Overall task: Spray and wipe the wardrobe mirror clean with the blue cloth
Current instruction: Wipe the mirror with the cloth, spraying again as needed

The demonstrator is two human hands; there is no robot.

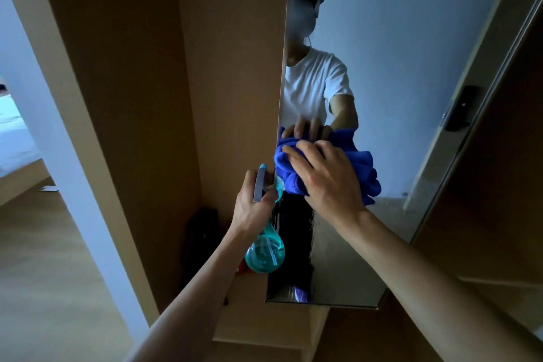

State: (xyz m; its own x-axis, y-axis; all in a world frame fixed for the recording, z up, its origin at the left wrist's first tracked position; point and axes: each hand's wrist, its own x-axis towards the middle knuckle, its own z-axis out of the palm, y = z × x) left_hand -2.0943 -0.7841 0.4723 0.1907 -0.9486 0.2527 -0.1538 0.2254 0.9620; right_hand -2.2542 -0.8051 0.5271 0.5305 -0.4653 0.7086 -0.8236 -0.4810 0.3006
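Observation:
The tall wardrobe mirror [396, 67] fills the right half of the head view and reflects a person in a white shirt. My right hand [326, 176] presses a bunched blue cloth [364, 170] against the glass near the mirror's left edge, fingers spread over the cloth. My left hand [252, 208] grips the neck of a teal spray bottle [266, 253] just left of the mirror edge, its grey trigger head pointing up. Wet streaks show on the glass below the cloth.
A tan wardrobe side panel [235, 82] stands left of the mirror, with a recess behind it holding a dark object [202, 232] on the floor. A bed [14, 138] lies through the opening at far left. The mirror reflects a door handle [461, 108].

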